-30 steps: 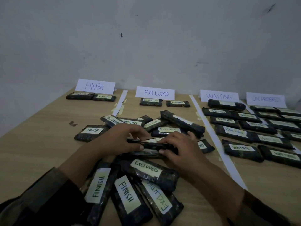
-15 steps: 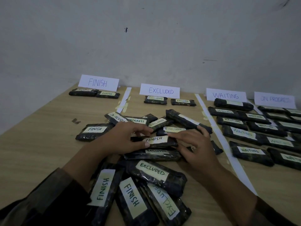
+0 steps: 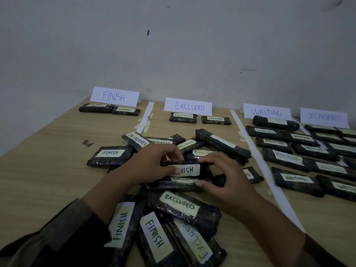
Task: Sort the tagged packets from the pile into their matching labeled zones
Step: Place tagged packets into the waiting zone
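**Operator:** Fingers (image 3: 174, 153), state?

**Inspector:** Clamped. The left hand (image 3: 148, 164) and right hand (image 3: 227, 182) both curl round the FINISH packet (image 3: 189, 169), one at each end. It sits atop the middle of the pile (image 3: 179, 209), mid-desk (image 3: 38, 170).

**Operator:** Beyond the pile?

**Inspector:** Along the wall, left to right: FINISH sign (image 3: 114, 96), EXCLUDED sign (image 3: 189, 106), WAITING sign (image 3: 266, 112), ON PROGRESS sign (image 3: 324, 116). Sorted packets (image 3: 294, 179) lie before each sign.
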Demonstrator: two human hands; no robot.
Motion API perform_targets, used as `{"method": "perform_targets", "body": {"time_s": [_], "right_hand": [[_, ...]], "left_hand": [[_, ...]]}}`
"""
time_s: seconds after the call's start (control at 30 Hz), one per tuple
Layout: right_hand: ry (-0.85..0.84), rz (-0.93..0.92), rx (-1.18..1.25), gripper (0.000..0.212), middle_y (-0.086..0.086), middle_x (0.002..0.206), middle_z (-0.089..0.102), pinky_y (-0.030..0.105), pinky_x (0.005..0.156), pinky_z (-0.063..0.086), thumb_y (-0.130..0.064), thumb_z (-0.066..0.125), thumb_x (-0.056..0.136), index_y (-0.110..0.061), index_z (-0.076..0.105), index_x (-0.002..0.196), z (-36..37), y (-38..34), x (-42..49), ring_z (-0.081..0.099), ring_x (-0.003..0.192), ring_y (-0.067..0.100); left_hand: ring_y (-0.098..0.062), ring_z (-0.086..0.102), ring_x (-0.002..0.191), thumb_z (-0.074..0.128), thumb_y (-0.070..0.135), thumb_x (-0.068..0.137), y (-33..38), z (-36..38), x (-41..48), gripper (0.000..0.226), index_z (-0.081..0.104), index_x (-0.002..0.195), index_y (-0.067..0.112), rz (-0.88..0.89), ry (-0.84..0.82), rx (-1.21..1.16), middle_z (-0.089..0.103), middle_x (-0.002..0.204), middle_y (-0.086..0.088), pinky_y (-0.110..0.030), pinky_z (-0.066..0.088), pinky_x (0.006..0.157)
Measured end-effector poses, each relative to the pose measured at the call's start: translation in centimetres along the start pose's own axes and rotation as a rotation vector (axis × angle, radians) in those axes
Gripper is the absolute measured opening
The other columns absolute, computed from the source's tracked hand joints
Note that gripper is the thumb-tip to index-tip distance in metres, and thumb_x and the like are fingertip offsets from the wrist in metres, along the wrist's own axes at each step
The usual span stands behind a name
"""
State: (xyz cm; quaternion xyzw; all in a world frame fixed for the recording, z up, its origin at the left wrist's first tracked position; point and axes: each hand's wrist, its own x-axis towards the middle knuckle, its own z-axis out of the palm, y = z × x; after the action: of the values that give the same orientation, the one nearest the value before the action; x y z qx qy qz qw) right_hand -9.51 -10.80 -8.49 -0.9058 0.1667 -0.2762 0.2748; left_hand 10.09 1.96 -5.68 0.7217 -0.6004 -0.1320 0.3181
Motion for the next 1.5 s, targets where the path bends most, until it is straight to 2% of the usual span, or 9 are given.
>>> {"method": "perform_targets", "body": {"time_s": [0.07,0.13,0.23,0.33,0.5,0.63,0.93,1.37,1.5], "right_hand": [[0.009,-0.066,-0.128,0.048,-0.023,0.114,0.051,0.038,0.093,0.041,-0.053,0.065,0.073,-0.044,0.051,0.118,0.1,-0.1,0.4,0.05,0.11,0.008],[0.035,-0.17,-0.231,0.053,-0.014,0.112,0.053,0.034,0.086,0.04,-0.052,0.064,0.074,-0.035,0.053,0.123,0.0,0.0,1.2,0.051,0.105,0.007],[0.073,-0.259,-0.345,0.051,-0.007,0.106,0.057,0.032,0.076,0.041,-0.048,0.064,0.074,-0.025,0.059,0.119,-0.2,0.0,2.6,0.054,0.098,0.013],[0.078,-0.321,-0.382,0.049,-0.003,0.104,0.059,0.031,0.073,0.041,-0.046,0.062,0.074,-0.021,0.06,0.116,-0.3,-0.6,4.0,0.053,0.096,0.014],[0.046,-0.366,-0.396,0.052,-0.001,0.104,0.058,0.031,0.074,0.044,-0.049,0.058,0.075,-0.017,0.061,0.115,-0.3,-1.7,6.7,0.052,0.093,0.015],[0.043,-0.371,-0.41,0.054,-0.001,0.102,0.058,0.034,0.076,0.045,-0.053,0.059,0.073,-0.017,0.063,0.113,0.3,-2.5,9.3,0.054,0.092,0.018],[-0.011,-0.354,-0.445,0.05,-0.002,0.104,0.058,0.033,0.08,0.034,-0.048,0.07,0.073,-0.02,0.063,0.114,4.9,-5.9,16.2,0.052,0.097,0.02],[-0.145,-0.218,-0.488,0.051,-0.004,0.119,0.051,0.035,0.094,0.032,-0.052,0.063,0.08,-0.026,0.055,0.123,14.4,-6.2,26.2,0.042,0.115,0.016],[-0.196,-0.162,-0.505,0.053,-0.003,0.119,0.051,0.037,0.093,0.033,-0.055,0.062,0.08,-0.026,0.055,0.124,16.8,-5.2,28.1,0.044,0.113,0.018]], "left_hand": [[0.005,0.057,0.082,0.077,0.028,0.076,0.2,0.0,0.2,0.023,0.062,0.093,0.035,0.011,0.0,-0.004,0.066,0.092,0.013,-0.024,0.048,0.075],[0.006,0.057,0.085,0.076,0.026,0.078,0.3,-0.2,0.4,0.022,0.063,0.093,0.035,0.015,0.017,-0.028,0.065,0.092,0.014,-0.021,0.048,0.076],[0.004,0.06,0.087,0.075,0.026,0.079,0.5,-1.1,0.8,0.021,0.064,0.094,0.034,0.011,0.046,-0.071,0.067,0.092,0.012,-0.019,0.049,0.079],[0.006,0.06,0.084,0.072,0.028,0.081,0.5,-2.1,0.7,0.02,0.063,0.096,0.036,0.009,0.086,-0.047,0.067,0.09,0.014,-0.013,0.046,0.075],[-0.002,0.056,0.103,0.063,0.046,0.08,-0.7,-4.6,-0.5,0.038,0.06,0.116,0.033,0.012,0.253,0.051,0.063,0.111,0.016,-0.017,0.042,0.084],[-0.005,0.049,0.117,0.065,0.044,0.084,-3.1,-7.2,-2.1,0.046,0.055,0.126,0.029,-0.079,0.342,0.153,0.056,0.126,0.013,-0.025,0.037,0.094],[-0.014,0.048,0.124,0.069,0.032,0.082,-8.4,-11.6,-5.6,0.047,0.055,0.127,0.023,-0.217,0.458,0.347,0.056,0.129,0.007,-0.028,0.035,0.101],[-0.017,0.047,0.123,0.063,0.042,0.084,-15.7,-13.9,-3.8,0.049,0.053,0.128,0.024,-0.318,0.383,0.424,0.053,0.132,0.004,-0.034,0.039,0.101],[-0.016,0.045,0.124,0.063,0.04,0.085,-17.5,-13.8,-2.3,0.048,0.052,0.13,0.025,-0.36,0.351,0.431,0.051,0.135,0.004,-0.036,0.039,0.103]]}}
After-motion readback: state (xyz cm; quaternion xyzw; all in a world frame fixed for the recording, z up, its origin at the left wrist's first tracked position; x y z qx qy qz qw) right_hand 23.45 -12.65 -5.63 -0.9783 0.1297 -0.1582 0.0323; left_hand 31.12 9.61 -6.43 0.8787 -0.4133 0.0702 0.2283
